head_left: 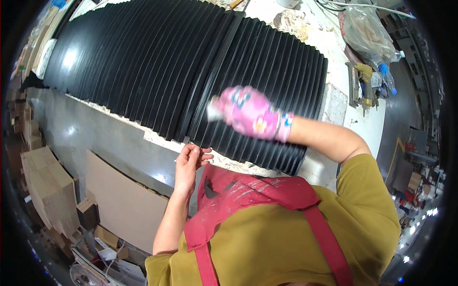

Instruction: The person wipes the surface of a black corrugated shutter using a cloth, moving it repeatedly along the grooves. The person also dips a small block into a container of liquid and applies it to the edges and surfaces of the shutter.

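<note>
Pose | my right hand (253, 113), elbow bent, over black ribbed panel (274, 66), fingers clamped on white wad (213, 112) | my left hand (190, 159) curled beside panel edge, grip: can't tell

- Right hand (255, 109): blurred, hidden inside a pink floral glove (260, 126).
- White thing (213, 112) at its fingers: blurred, kind unclear.
- Black ribbed sheet (152, 62): cut off by the upper edge.
</note>
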### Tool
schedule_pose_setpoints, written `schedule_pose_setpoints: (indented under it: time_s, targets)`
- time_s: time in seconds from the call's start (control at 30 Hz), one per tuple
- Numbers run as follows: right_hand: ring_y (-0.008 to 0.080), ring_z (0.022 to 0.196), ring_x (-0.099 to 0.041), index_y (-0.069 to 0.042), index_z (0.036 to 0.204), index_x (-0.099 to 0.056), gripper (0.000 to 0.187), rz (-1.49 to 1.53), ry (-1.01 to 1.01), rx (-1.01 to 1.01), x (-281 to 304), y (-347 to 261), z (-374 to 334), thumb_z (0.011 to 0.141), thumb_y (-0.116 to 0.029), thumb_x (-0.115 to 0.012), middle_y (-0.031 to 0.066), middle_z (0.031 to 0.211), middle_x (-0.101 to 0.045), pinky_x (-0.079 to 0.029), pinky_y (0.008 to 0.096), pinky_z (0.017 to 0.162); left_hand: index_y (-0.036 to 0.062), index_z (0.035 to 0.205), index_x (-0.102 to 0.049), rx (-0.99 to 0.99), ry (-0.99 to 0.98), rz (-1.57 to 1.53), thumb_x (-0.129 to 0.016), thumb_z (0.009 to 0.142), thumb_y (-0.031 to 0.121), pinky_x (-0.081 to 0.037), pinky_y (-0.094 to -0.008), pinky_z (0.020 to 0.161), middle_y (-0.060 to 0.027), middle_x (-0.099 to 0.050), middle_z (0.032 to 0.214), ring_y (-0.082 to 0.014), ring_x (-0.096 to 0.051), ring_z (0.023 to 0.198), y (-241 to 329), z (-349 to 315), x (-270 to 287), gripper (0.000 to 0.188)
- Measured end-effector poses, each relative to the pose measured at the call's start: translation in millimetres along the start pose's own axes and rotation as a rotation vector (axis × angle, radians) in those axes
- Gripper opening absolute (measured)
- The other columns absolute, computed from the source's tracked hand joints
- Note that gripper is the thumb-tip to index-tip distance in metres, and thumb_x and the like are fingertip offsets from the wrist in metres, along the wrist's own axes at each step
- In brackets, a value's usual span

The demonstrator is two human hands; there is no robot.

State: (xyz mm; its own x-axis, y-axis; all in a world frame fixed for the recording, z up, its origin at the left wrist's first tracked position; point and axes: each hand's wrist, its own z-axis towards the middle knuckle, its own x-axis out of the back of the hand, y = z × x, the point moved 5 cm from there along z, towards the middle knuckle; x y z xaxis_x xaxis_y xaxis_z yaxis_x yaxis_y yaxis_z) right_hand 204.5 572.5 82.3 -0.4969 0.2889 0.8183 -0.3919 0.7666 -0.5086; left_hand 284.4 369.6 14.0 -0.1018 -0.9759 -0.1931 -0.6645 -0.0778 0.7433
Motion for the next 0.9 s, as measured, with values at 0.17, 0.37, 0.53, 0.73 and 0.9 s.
schedule_pose_setpoints:
  time_s: [0.17,0.37,0.53,0.73,0.9]
  targets:
    - [0.0225,0.090,-0.060,-0.007,0.117,-0.053,0.038,0.055,0.394,0.283,22.6,-10.9,-1.4,0.087,-0.030,-0.052,0.0095,0.104,-0.057,-0.050,0.0368,0.073,0.0064,0.099,-0.050,0.004,-0.005,-0.022,-0.046,0.097,0.020,-0.050,-0.0234,0.071,-0.0118,-0.065,0.098,-0.0153,-0.065,0.083,-1.1,2.0,-0.8,0.014]
    - [0.0241,0.082,-0.060,-0.007,0.114,-0.054,0.040,-0.241,0.157,0.139,-22.6,-55.8,-3.1,0.078,-0.023,-0.057,0.0083,0.092,-0.057,-0.049,0.0338,0.065,0.0054,0.099,-0.052,-0.004,-0.018,-0.023,-0.046,0.096,0.019,-0.049,-0.0226,0.070,-0.0094,-0.065,0.096,-0.0137,-0.065,0.082,1.4,4.5,-3.9,0.015]
    - [0.0240,0.093,-0.059,-0.002,0.112,-0.054,0.036,0.356,0.321,0.242,27.4,-22.3,-6.0,0.083,-0.024,-0.057,0.0114,0.097,-0.057,-0.052,0.0342,0.070,0.0054,0.097,-0.054,-0.019,0.012,-0.025,-0.047,0.096,0.019,-0.049,-0.0209,0.068,-0.0090,-0.066,0.094,-0.0134,-0.065,0.079,-2.3,4.0,0.4,0.015]
    - [0.0196,0.078,-0.054,-0.002,0.122,-0.045,0.048,-0.472,0.469,-0.017,20.7,11.6,8.1,0.079,-0.021,-0.057,0.0060,0.097,-0.050,-0.049,0.0298,0.065,0.0052,0.096,-0.054,-0.013,0.011,-0.013,-0.046,0.096,0.017,-0.050,-0.0218,0.067,-0.0099,-0.066,0.093,-0.0141,-0.065,0.078,-1.7,6.2,-0.3,0.014]
    - [0.0231,0.097,-0.056,-0.006,0.126,-0.047,0.053,-0.201,0.086,0.209,-29.1,-73.0,-10.7,0.077,-0.024,-0.057,0.0075,0.105,-0.054,-0.045,0.0366,0.078,0.0036,0.101,-0.055,-0.018,-0.006,-0.031,-0.048,0.095,0.017,-0.049,-0.0205,0.066,-0.0078,-0.066,0.091,-0.0132,-0.065,0.076,-3.2,7.3,3.7,0.016]
